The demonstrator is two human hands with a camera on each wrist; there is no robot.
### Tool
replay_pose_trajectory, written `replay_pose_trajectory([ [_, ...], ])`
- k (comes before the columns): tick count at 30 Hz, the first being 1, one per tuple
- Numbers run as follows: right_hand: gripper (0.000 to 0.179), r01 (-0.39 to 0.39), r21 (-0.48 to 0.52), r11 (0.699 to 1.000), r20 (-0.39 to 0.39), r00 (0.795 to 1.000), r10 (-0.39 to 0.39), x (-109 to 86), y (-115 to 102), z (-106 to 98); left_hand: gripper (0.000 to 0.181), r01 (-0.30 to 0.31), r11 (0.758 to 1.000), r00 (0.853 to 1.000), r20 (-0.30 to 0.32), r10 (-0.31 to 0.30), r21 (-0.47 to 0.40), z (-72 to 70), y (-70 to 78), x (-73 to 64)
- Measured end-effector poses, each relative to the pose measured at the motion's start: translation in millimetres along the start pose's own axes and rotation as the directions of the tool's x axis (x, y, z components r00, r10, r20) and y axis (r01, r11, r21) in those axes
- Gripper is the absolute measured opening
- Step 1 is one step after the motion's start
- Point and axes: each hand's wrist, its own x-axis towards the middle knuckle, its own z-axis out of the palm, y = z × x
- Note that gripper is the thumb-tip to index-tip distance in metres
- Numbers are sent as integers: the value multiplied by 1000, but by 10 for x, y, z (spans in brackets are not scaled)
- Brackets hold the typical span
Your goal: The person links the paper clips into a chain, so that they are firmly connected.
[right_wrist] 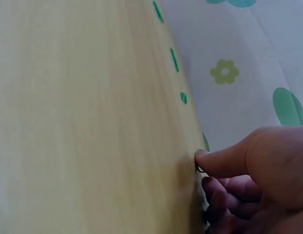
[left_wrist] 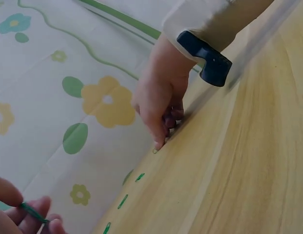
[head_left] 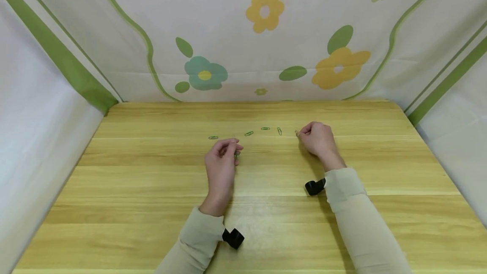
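Observation:
Between its thumb and fingers my left hand point(head_left: 220, 162) pinches a green paper clip point(left_wrist: 34, 212), held above the table. Over to the right, my right hand point(head_left: 318, 141) has thumb and fingertips on another green paper clip point(head_left: 296, 133) at the tabletop, and much of that clip is hidden by the fingers. Spread in a loose row between and beyond the hands lie several more green paper clips, among them one at the left end point(head_left: 213, 138), a slanted one point(head_left: 249, 133), a level one point(head_left: 265, 129) and a nearly upright one point(head_left: 279, 131).
The wooden table point(head_left: 133, 189) runs back to a white curtain point(head_left: 236, 45) printed with flowers, which also hangs along both sides. A small black camera point(head_left: 234, 239) is strapped at the left cuff, and a second black camera point(head_left: 315, 187) at the right.

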Motion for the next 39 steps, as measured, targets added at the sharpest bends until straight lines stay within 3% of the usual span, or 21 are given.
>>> replay_pose_trajectory([
  [4,25,54,128,990,58,996,-62,-103,-24,36,18,36,998,996,84,-40,47,18,-53,-2],
  [9,20,120,359,926,140,974,-180,-250,-83,75,21,81,996,981,171,-88,45,41,-92,-2],
  [17,19,149,487,861,161,953,-256,-399,-239,94,21,90,994,969,223,-102,64,74,-70,-36],
  [25,22,169,543,822,148,945,-292,-484,-349,56,23,48,990,956,282,-84,132,88,-38,-67],
  [32,18,261,493,830,74,938,-339,-554,-448,58,24,38,986,943,320,-89,161,95,-39,-69],
  [39,13,374,416,829,-21,915,-403,-620,-537,114,26,37,982,927,361,-102,183,98,-52,-76],
])
